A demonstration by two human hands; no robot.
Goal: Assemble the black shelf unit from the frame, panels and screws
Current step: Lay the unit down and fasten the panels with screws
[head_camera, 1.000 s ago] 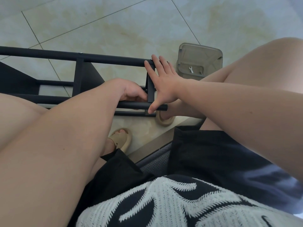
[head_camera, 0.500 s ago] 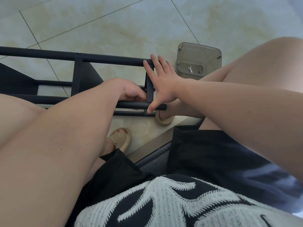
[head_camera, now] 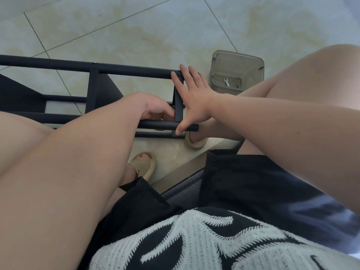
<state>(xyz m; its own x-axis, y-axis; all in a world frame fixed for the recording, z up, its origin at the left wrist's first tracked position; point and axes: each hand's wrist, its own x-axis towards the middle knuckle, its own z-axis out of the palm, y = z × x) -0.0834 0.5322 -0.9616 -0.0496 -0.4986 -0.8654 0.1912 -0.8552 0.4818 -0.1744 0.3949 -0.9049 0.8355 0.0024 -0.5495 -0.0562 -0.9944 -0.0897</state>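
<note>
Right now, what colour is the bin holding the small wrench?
Translucent grey-beige; the bin shows best in the head view.

Open room is left over the bare floor beyond the black frame. The frame's right end is covered by the right hand, laid flat against it; the gap between the rails there is filled by the curled left hand. Just right of that end, passage is narrowed by a clear bin; nearer, floor is taken by two sandalled feet.
</note>
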